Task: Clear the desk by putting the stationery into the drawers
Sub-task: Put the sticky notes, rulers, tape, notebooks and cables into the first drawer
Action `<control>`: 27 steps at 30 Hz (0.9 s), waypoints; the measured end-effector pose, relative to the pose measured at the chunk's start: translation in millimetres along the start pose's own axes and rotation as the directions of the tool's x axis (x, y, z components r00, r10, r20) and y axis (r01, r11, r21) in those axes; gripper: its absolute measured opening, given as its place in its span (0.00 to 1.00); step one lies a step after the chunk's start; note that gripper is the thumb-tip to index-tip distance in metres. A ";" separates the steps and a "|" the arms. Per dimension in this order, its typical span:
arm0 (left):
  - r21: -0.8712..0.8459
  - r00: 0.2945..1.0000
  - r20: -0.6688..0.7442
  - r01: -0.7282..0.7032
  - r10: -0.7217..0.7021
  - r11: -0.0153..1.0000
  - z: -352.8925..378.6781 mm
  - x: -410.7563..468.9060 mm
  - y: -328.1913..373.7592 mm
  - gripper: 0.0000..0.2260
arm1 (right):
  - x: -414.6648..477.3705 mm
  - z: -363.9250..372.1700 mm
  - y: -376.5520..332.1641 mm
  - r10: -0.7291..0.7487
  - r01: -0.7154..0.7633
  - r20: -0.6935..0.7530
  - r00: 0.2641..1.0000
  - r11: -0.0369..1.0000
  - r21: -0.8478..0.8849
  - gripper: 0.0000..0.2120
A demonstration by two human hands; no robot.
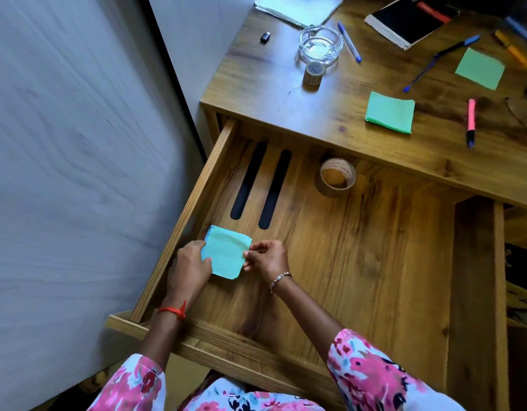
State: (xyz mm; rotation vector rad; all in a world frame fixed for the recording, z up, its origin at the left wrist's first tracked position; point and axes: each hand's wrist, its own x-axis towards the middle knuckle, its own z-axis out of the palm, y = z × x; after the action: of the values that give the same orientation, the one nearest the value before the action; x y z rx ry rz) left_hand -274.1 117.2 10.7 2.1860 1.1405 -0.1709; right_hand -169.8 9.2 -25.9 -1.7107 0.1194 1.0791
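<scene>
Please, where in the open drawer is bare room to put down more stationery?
The drawer floor is bare right of the hands, below the tape roll. The near-left corner is crowded: both hands hold a green sticky-note pad below the two black slots.

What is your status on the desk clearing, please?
Left hand and right hand both pinching green note pad over open drawer. Tape roll already inside. Nothing blocking.
</scene>
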 end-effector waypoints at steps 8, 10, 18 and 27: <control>0.142 0.995 0.099 -0.046 0.032 0.989 10.6 -0.4 5.0 0.26 | 3.2 -6.1 -11.2 -0.057 0.032 -0.089 0.994 0.965 -0.261 0.10; 0.113 0.995 0.084 -0.067 0.058 0.991 9.5 1.9 10.7 0.26 | 0.9 -27.5 -27.7 -0.208 0.140 -0.154 0.966 0.921 -0.363 0.11; 0.050 0.972 0.078 -0.228 0.223 0.973 9.0 22.7 43.5 0.23 | 40.5 -159.3 -155.3 -0.686 0.262 -0.566 0.458 0.712 -0.651 0.11; 0.015 0.912 0.061 -0.408 0.406 0.913 16.4 34.6 67.5 0.19 | 84.0 -217.1 -195.4 -0.756 -0.144 -0.199 0.624 0.140 -0.980 0.15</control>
State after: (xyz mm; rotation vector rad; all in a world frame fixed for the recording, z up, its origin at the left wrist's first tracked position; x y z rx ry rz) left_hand -198.0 103.7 17.5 2.3728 0.6312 -0.0652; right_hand 116.0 -46.1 61.5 -3.0695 -0.6810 -0.1777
